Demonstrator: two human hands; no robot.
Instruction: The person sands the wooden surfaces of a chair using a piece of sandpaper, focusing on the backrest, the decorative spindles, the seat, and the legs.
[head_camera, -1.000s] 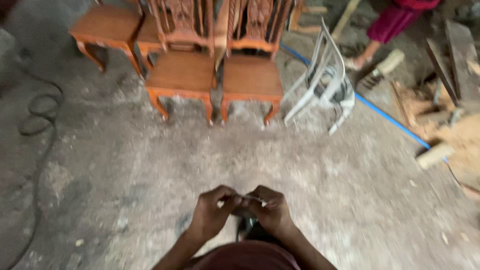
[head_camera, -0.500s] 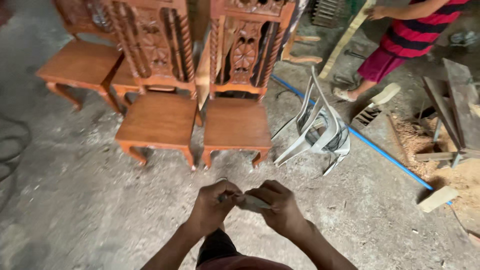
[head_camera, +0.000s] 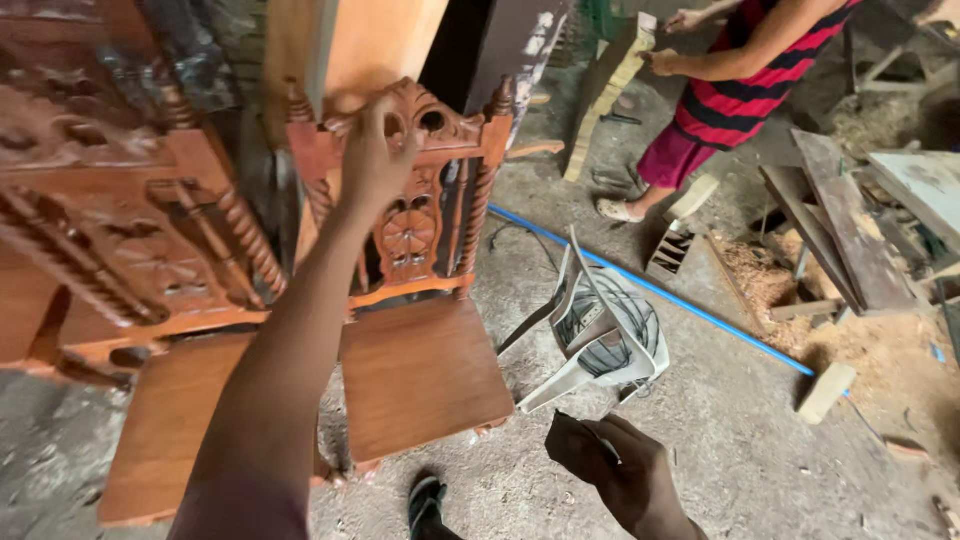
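Observation:
My left hand (head_camera: 375, 150) reaches up and grips the carved top rail of a reddish wooden chair (head_camera: 418, 372) with a flat seat and turned spindles. My right hand (head_camera: 612, 468) stays low near my body, its fingers closed around a small pale piece that is mostly hidden in the fist. A second carved chair (head_camera: 130, 250) stands close on the left, its back filling that side of the view. My sandalled foot (head_camera: 428, 505) shows at the bottom, just in front of the chair's seat.
A white plastic chair (head_camera: 605, 335) lies tipped over to the right. A blue pipe (head_camera: 700, 310) runs across the concrete floor. Another person in a striped shirt (head_camera: 740, 80) holds a plank (head_camera: 610, 80). Boards (head_camera: 840, 230), sawdust and a wood block (head_camera: 828, 390) lie at right.
I have moved up to the chairs. My hands, held together before, have parted: the left has risen to the chair's top rail, the right stays low with the small piece.

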